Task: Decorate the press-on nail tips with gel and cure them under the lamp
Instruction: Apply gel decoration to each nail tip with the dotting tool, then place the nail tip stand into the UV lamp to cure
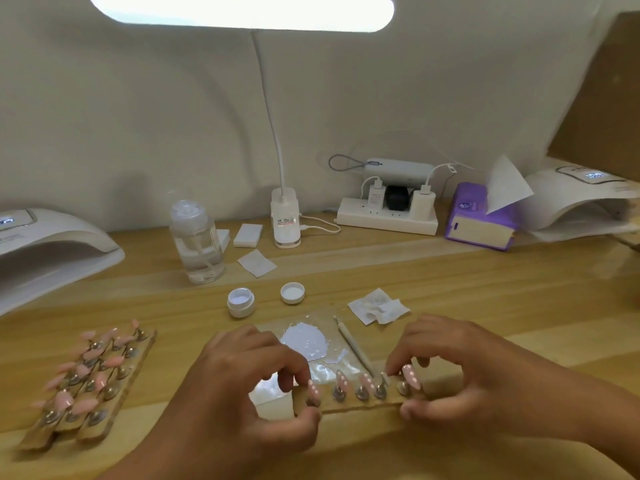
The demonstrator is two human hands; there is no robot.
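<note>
Left hand (pixel 249 386): curled narrow. The left end of the wooden strip (pixel 360 406) is pinched between the thumb in front and the fingertips above.
Right hand (pixel 460 379): curled likewise. The right end of the strip is gripped, with the thumb at the front edge and the fingertips bent over the last tip.
Wooden strip: held between both hands at the near side of the table (pixel 485 289), across the near edge of a plastic sheet (pixel 325 370). Whether it is lifted or resting cannot be told.
Nail tips (pixel 341 378): set on round metal stands in 1 row along the strip. 4 pink tips with white dots are counted, and what sits on the 4th stand from the left is too small to tell.
White gel (pixel 303 341): spread in a patch on the sheet, just behind the strip.
Dotting tool (pixel 353 344): laid slantwise on the sheet's right side, beside the gel.
Gel jar (pixel 241 301): open, behind the sheet, with its lid (pixel 292 292) set near it, inner side up.
Crumpled wipes (pixel 377 306): right of the lid.
Other strips (pixel 90 379): laid side by side at the left, carrying plain pink tips.
Curing lamp (pixel 52 251): at the far left edge, well apart from the held strip.
Second lamp (pixel 581 202): at the far right, blurred.
Back of table: a clear bottle (pixel 197 237), a desk lamp (pixel 285 220), a power strip (pixel 386 213) and a purple tissue pack (pixel 481 216) are lined up by the wall.
</note>
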